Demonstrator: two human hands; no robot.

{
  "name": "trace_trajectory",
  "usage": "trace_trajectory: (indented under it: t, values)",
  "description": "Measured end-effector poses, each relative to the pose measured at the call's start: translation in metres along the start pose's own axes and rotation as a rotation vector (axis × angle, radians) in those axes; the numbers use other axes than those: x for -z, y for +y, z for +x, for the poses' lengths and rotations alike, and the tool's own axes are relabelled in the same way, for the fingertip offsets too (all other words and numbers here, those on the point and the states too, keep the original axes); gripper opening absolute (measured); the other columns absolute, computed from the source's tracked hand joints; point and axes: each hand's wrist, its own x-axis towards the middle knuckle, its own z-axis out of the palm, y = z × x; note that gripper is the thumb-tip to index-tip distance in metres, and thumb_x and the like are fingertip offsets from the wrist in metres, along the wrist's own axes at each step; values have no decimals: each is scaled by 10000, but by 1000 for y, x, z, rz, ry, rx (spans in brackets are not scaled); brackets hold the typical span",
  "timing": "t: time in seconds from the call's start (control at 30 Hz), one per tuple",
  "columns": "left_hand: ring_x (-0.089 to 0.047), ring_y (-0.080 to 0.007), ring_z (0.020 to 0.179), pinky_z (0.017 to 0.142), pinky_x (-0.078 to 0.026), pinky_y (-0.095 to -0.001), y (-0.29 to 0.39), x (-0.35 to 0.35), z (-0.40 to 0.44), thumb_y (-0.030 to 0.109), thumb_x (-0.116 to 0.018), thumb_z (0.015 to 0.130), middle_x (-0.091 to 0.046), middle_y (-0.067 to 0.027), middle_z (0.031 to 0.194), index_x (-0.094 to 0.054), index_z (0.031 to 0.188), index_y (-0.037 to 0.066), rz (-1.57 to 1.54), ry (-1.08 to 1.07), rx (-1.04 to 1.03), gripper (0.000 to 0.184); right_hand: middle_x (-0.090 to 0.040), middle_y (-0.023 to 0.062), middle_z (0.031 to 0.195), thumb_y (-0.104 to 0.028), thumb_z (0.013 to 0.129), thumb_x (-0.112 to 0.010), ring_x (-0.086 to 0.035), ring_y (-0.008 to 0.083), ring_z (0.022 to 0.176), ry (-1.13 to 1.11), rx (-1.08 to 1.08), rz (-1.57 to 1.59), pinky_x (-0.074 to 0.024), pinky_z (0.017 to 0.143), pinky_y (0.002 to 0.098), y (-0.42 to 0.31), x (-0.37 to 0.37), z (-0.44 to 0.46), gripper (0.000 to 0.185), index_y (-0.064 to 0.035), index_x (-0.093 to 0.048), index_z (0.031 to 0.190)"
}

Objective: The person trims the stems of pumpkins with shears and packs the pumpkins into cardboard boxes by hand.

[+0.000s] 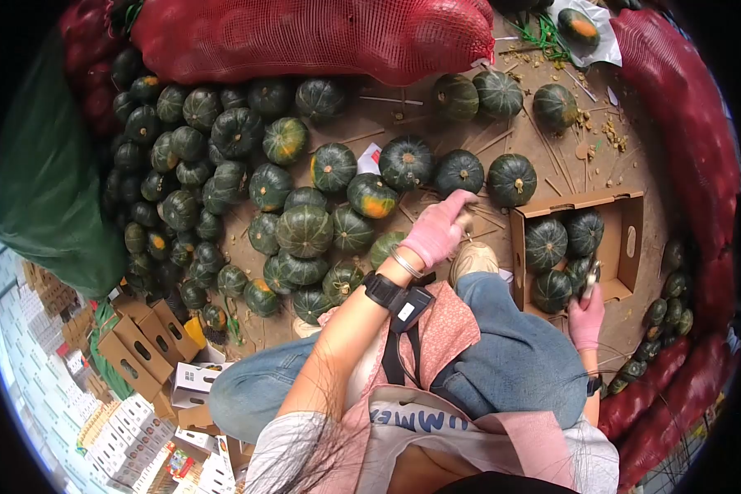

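From afar, I judge that a slip of the clippers (592, 280), clamped in my right hand (586, 318)'s fingers at the box (617, 253)'s near edge, could nick the packed pumpkin (576, 269) beside them; my left hand (439, 233), finger closure unclear, is at a loose pumpkin (459, 171) beyond the far-left corner.

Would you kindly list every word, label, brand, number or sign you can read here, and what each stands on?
"UMME": blue letters on the shirt; the ends of the word are hidden or unclear.
Wrist device: white label, too small to read.
White boxes: printed marks, too small to read.
No brand or number can be read for certain.
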Motion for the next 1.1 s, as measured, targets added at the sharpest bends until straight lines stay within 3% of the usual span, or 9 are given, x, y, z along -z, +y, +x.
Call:
trace_trajectory:
  t: [0.13, 0.23, 0.33, 0.43, 0.53, 0.67, 0.8, 0.93, 1.1]
  values:
    - [-613, -224, 886, 803, -484, -331, 19, -25, 4, 286, -660, 801, -643, -138, 964, -594, 1091, 47, -107, -209, -238, 381, -556, 22, 963, -32, 791, -612, -521, 120, 859, -180, 115, 534, -442, 742, 283, -53, -15, 38, 328, -42, -497, 1098]
    - [-614, -154, 818, 744, -502, -294, 30, -56, 7, 218, -625, 864, -660, -102, 914, -614, 1046, 4, -419, -294, -24, 282, -505, -5, 893, -53, 786, -639, -471, 95, 808, -291, 199, 626, -421, 722, 246, -103, -34, 54, 319, -36, -495, 1070]
    - [-562, -55, 630, 556, -467, -196, 44, -48, 8, 115, -660, 858, -650, -41, 803, -634, 950, -27, -756, -52, 73, 171, -516, 1, 906, -180, 775, -704, -474, 95, 818, -349, 321, 722, -422, 722, 253, -111, -63, 73, 373, -34, -504, 1054]
    - [-548, -59, 636, 569, -465, -215, 38, -42, 5, 101, -686, 824, -631, -12, 752, -652, 907, 6, -933, -68, 11, 131, -576, 13, 860, -447, 748, -722, -525, 63, 709, -773, 11, 868, -439, 568, 202, -123, -50, 73, 564, -32, -527, 1076]
    - [-606, -97, 754, 681, -498, -237, 43, -34, 1, 48, -655, 843, -650, -39, 846, -641, 924, -21, -777, -11, -205, 107, -566, 4, 789, -607, 712, -681, -525, 56, 589, -954, 29, 779, -411, 457, 182, -150, -32, 72, 695, -28, -533, 1067]
    - [-610, -95, 790, 707, -494, -240, 49, -24, 2, 20, -653, 831, -648, -40, 844, -665, 888, 6, -692, -53, -256, 60, -572, 20, 787, -717, 653, -651, -542, 78, 519, -895, 91, 745, -430, 426, 192, -154, -36, 71, 827, -14, -535, 1072]
    - [-630, -119, 771, 703, -497, -253, 50, -21, 9, 107, -696, 806, -665, -62, 829, -675, 897, 26, -532, -1, -323, 124, -582, 29, 810, -670, 631, -709, -563, 100, 501, -860, -34, 901, -452, 406, 205, -138, -56, 70, 835, -15, -519, 1113]
    - [-630, -142, 757, 690, -494, -256, 54, -19, 14, 93, -709, 774, -660, -67, 814, -689, 862, 39, -491, 207, -326, 105, -577, 1, 911, -456, 774, -706, -564, 79, 800, -629, 105, 964, -471, 645, 222, -137, -69, 87, 572, -44, -508, 1119]
    - [-594, -107, 725, 673, -482, -252, 63, -19, 16, 95, -734, 741, -631, -55, 784, -668, 830, 22, -580, 364, -198, 133, -547, -1, 915, -380, 774, -733, -547, 92, 760, -485, 163, 909, -460, 638, 213, -145, -71, 100, 553, -68, -469, 1147]
